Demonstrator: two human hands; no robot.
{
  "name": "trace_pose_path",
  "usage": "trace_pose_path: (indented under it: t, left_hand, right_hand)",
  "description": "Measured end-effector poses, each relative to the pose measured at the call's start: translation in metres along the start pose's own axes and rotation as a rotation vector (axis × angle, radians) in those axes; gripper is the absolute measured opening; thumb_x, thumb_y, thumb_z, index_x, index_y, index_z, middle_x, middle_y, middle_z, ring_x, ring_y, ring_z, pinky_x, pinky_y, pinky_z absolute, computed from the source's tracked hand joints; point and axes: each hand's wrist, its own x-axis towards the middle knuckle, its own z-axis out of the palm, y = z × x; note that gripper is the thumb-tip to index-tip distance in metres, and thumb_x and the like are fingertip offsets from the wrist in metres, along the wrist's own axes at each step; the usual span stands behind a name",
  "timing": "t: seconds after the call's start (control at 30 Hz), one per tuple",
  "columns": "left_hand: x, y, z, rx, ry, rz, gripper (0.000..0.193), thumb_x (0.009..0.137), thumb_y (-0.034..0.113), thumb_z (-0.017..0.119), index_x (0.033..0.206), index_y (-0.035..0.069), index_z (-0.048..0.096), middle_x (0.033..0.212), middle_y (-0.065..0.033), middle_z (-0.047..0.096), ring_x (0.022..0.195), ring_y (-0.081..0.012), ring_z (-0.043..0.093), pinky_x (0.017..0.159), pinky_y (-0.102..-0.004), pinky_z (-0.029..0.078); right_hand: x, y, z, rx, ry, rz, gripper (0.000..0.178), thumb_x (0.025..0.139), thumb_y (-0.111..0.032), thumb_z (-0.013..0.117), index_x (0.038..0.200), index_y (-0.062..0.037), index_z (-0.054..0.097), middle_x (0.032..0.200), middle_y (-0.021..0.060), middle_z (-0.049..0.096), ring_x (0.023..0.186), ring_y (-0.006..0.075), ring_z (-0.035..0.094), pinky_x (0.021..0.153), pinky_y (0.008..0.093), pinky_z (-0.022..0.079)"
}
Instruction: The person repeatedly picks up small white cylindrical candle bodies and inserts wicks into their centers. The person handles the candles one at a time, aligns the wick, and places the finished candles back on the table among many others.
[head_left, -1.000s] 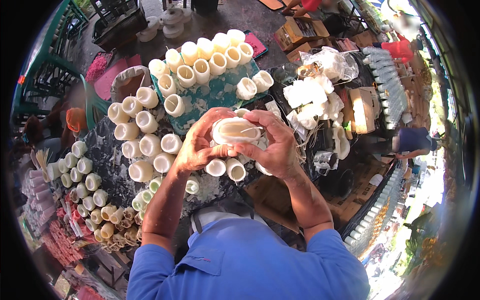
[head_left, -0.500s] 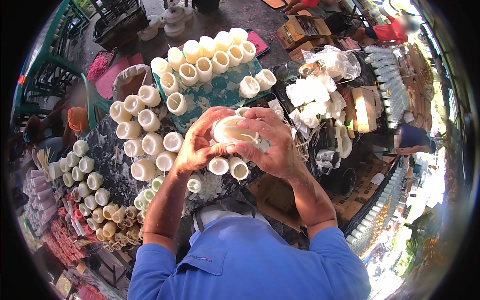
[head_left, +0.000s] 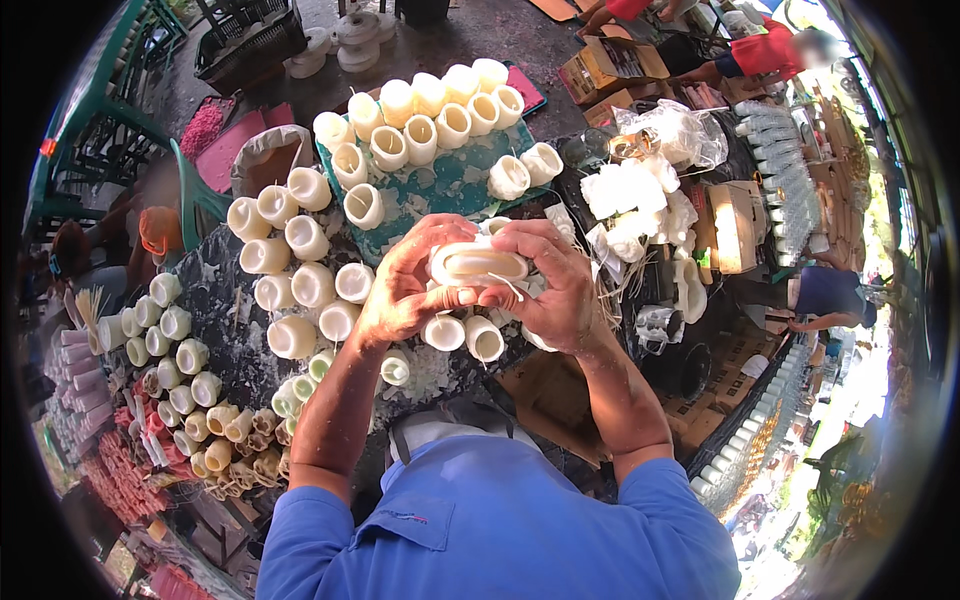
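Observation:
Between both hands, above the near part of the table, is a hollow cream-white wax candle [head_left: 478, 264] with a pale wick hanging over its rim. Its opening faces me and is pressed into a long, flat oval. My left hand [head_left: 403, 285] closes around one side, thumb along the near rim. The other side is gripped by my right hand [head_left: 556, 285], its thumb almost meeting the left one. Similar hollow candles [head_left: 313, 285] stand and lie left of my hands, and another candle [head_left: 443, 332] sits just below them. The fingers hide the candle's far side.
Two rows of candles [head_left: 453, 124] stand on a green tray [head_left: 432, 185] beyond my hands. White wax lumps [head_left: 630, 195] lie to the right near a clear plastic bag [head_left: 690, 135]. Smaller candles [head_left: 205, 390] cluster at left. A co-worker in red [head_left: 765, 55] is at far right.
The candle's opening has gone from a rounder, tilted shape to a flatter, level oval as my hands press and turn it. The view has shifted slightly.

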Motion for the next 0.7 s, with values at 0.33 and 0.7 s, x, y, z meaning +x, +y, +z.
trace_pose_path:
  t: [0.33,0.7]
  left_hand:
    - [0.002,0.006,0.006,-0.002,0.020,-0.008,0.061,0.089,0.025,0.093,0.139,0.003,0.066,0.142,-0.0151,0.064,0.134,-0.0283,0.060,0.114,-0.0435,0.048]
    - [0.006,0.003,0.010,0.095,0.055,0.101,0.044,0.095,0.027,0.087,0.129,0.005,0.069,0.132,-0.0184,0.068,0.124,-0.0313,0.066,0.105,-0.0440,0.053]
  right_hand:
    - [0.001,0.004,0.008,-0.074,0.054,-0.147,0.047,0.089,-0.014,0.089,0.131,-0.0052,0.067,0.123,0.0146,0.069,0.110,0.0358,0.070,0.091,0.0463,0.061]
    - [0.003,0.008,0.013,-0.055,0.061,-0.181,0.048,0.090,-0.008,0.087,0.131,-0.0008,0.064,0.121,0.0161,0.067,0.109,0.0371,0.068,0.093,0.0485,0.058]
